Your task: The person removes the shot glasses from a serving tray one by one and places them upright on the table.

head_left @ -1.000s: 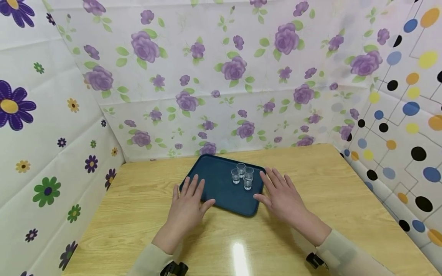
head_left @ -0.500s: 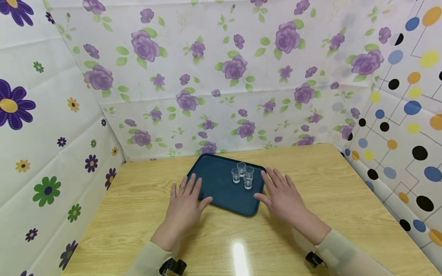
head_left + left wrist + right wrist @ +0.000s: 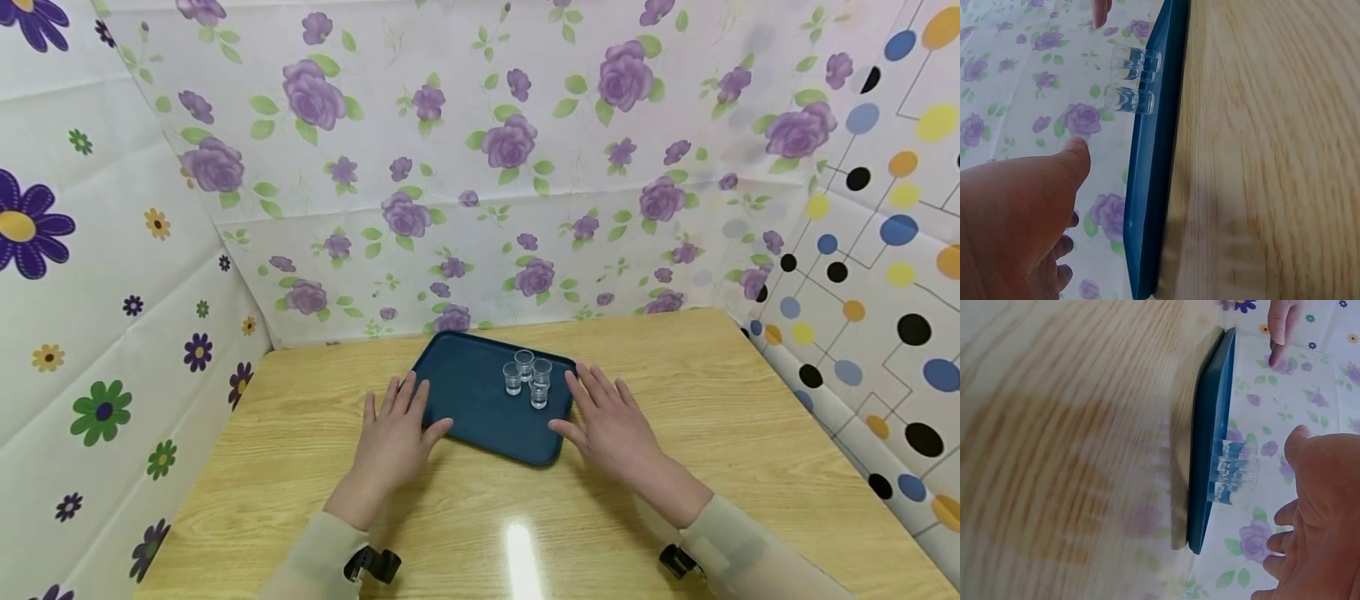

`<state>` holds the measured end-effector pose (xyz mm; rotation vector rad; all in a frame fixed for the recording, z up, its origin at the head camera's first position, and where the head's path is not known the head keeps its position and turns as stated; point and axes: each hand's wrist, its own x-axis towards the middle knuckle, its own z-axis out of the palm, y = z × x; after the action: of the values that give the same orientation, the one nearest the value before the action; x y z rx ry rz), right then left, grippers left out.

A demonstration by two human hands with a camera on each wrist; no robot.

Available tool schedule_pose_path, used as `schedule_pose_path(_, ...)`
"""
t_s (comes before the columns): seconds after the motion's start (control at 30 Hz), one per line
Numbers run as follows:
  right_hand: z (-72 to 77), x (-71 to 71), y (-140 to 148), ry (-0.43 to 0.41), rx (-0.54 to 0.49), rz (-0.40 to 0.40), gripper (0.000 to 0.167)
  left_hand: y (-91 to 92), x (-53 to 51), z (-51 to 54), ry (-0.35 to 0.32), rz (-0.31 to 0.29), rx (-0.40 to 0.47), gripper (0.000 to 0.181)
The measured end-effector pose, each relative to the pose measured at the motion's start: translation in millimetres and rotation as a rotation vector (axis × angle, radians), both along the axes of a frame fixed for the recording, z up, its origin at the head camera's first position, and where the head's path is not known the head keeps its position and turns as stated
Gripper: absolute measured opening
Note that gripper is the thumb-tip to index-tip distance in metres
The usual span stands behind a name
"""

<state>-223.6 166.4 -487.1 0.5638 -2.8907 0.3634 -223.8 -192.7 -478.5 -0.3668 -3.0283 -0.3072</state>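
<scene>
A dark blue rectangular tray [image 3: 472,396] lies at an angle on the wooden table. Several small clear shot glasses [image 3: 513,382] stand upright in a cluster near its right end. My left hand [image 3: 392,442] hovers over the tray's left front corner, palm down, fingers spread. In the left wrist view its thumb [image 3: 1075,156] is apart from the tray. My right hand [image 3: 615,429] is held beside the tray's right edge, fingers extended, holding nothing. The right wrist view shows a gap between that hand [image 3: 1329,500] and the glasses [image 3: 1232,472].
The light wooden table [image 3: 285,483] reaches around the tray on all sides. Behind it hangs a white cloth with purple roses [image 3: 510,146]. Flowered cloth [image 3: 105,333] covers the left side, dotted cloth [image 3: 862,275] the right.
My left hand has drifted left and slightly away from the tray's middle. The right hand has hardly moved, and the tray and glasses stay as they were.
</scene>
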Motion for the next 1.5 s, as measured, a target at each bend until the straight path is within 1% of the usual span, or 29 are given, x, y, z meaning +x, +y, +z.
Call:
schedule_pose_path(0.33,-7.9,-6.2,3,0.002,0.025,0.000,0.087,-7.3,-9.2,-5.0,-0.002,0.015,-0.001,0.084)
schedule_pose_path(0.47,-10.5,-7.4,2,-0.012,0.028,0.004,0.087,-9.2,-11.5,-7.4,-0.013,0.025,0.000,0.084)
schedule_pose_path(0.77,-10.4,-10.5,-4,-0.065,0.025,-0.005,0.086,-12.1,-19.3,-12.2,-0.006,0.031,0.011,0.083)
schedule_pose_path(0.87,-18.3,-14.6,-2,-0.079,0.023,-0.004,0.089,-12.6,-21.8,-13.3,-0.017,0.042,0.020,0.083)
schedule_pose_path(0.97,-26.7,-18.2,0,-0.073,0.023,0.000,0.092,-13.3,-24.0,-13.5,-0.028,0.049,0.027,0.084)
schedule_pose_path(1.03,-28.5,-18.7,-1,-0.079,0.030,-0.002,0.094,-13.7,-25.7,-13.8,-0.037,0.055,0.026,0.083)
schedule_pose_path(1.1,-27.1,-18.5,-2,-0.093,0.037,-0.006,0.093,-14.2,-27.1,-14.2,-0.042,0.058,0.026,0.083)
schedule_pose_path(1.33,-13.6,-13.2,-10,-0.147,0.066,-0.013,0.088,-16.4,-32.2,-17.6,-0.054,0.073,0.024,0.083)
schedule_pose_path(1.5,-13.1,-11.5,-11,-0.162,0.077,-0.023,0.086,-16.7,-34.8,-18.2,-0.060,0.079,0.022,0.083)
